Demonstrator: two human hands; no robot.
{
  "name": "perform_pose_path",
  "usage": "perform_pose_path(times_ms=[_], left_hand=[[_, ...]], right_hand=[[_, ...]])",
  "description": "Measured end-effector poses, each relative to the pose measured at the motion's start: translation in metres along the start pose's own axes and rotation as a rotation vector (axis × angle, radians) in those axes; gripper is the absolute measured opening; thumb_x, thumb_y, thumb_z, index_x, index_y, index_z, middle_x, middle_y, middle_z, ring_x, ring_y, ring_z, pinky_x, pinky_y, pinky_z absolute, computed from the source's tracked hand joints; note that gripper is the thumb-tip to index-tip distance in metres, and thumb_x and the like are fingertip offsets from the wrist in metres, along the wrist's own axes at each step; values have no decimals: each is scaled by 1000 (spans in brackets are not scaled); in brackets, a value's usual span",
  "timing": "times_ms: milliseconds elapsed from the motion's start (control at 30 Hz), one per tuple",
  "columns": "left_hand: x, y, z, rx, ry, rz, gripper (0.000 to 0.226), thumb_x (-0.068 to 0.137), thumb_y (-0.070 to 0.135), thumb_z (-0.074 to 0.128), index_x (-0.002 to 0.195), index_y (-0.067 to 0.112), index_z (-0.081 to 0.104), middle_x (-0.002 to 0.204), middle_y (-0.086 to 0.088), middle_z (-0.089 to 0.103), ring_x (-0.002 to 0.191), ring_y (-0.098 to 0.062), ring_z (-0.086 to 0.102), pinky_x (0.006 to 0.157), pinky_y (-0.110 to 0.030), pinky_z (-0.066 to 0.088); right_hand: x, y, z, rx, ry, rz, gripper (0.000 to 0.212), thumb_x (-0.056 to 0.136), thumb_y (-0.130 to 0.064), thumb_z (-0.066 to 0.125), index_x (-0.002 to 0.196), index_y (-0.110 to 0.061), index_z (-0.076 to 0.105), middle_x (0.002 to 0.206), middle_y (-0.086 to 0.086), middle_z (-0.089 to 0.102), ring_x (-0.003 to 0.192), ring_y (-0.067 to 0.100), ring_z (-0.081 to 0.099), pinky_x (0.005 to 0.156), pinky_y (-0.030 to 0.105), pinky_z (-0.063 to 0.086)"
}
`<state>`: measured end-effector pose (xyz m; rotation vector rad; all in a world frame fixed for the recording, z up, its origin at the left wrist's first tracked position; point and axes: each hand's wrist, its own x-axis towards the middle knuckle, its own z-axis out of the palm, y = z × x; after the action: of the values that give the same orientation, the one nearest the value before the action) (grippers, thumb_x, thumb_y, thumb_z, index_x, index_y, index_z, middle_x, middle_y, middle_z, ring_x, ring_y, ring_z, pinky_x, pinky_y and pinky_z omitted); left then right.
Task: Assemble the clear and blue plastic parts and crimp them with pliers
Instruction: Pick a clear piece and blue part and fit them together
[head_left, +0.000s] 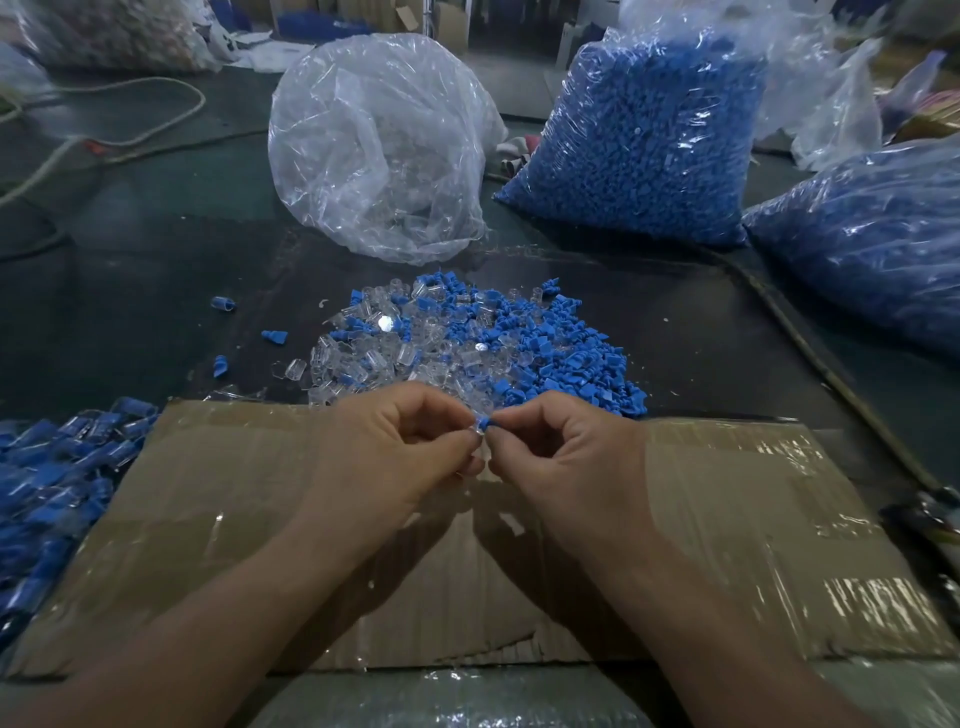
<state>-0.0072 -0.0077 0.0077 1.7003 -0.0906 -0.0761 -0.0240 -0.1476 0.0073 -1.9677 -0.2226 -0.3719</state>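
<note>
My left hand (395, 447) and my right hand (561, 452) meet fingertip to fingertip above a flattened cardboard sheet (727, 519). Between them sits a small blue plastic part (487, 421) joined against a clear plastic part (477, 430). My right hand pinches the blue part, my left hand pinches the clear one. Just beyond the hands lies a mixed pile of loose blue and clear parts (467, 343). What may be pliers (930, 514) lies at the right edge, blurred and cut off.
A clear bag with a few clear parts (379, 145) stands behind the pile. Two full bags of blue parts (649, 140) (872, 234) stand at the right. A heap of joined blue-and-clear pieces (52, 483) lies at the left. Stray blue parts (223, 304) dot the dark table.
</note>
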Motion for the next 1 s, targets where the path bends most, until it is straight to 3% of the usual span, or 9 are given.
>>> perform_pose_path(times_ms=[167,333,433,600,767,1000], left_hand=[[1,-2,-3,20,21,23,22,75,-2,70,71,20,68,62,-3,70,53,-10,66,49,-16,51],[1,2,-5,43,-28,23,19,75,0,69,72,19,68,65,-3,71,57,-14,67,53,-23,56],[1,3,-8,35,-69,9,18,74,1,69,72,18,68,65,-4,71,56,-14,67,55,-26,57],[2,3,-7,-41,-99,-20,9,60,16,69,69,18,69,63,-7,70,54,-14,66,52,-22,53],[3,2,-8,-60,-101,-51,18,71,-2,70,63,14,69,58,-11,67,48,-15,62,46,-20,50],[3,6,-8,-50,-136,-69,8,74,-3,67,71,5,66,57,-11,66,48,-15,60,46,-19,49]], right_hand=[[2,-1,-1,93,-61,59,29,72,-6,76,75,-32,63,60,-21,63,62,-6,62,58,7,46],[5,0,-5,180,-118,148,42,69,-9,76,93,-40,62,86,-15,68,79,0,65,72,14,52],[4,0,-7,249,-173,188,35,70,-3,74,86,-34,69,83,-10,72,78,6,68,72,20,54],[5,-1,-8,307,-180,171,32,68,-1,74,82,-29,71,76,-10,72,72,5,68,65,15,52],[5,1,-8,270,-197,145,30,67,-6,76,80,-32,70,75,-14,71,73,3,68,65,13,51],[4,2,-7,267,-213,118,27,67,-8,75,82,-30,70,73,-16,70,72,-1,67,64,10,49]])
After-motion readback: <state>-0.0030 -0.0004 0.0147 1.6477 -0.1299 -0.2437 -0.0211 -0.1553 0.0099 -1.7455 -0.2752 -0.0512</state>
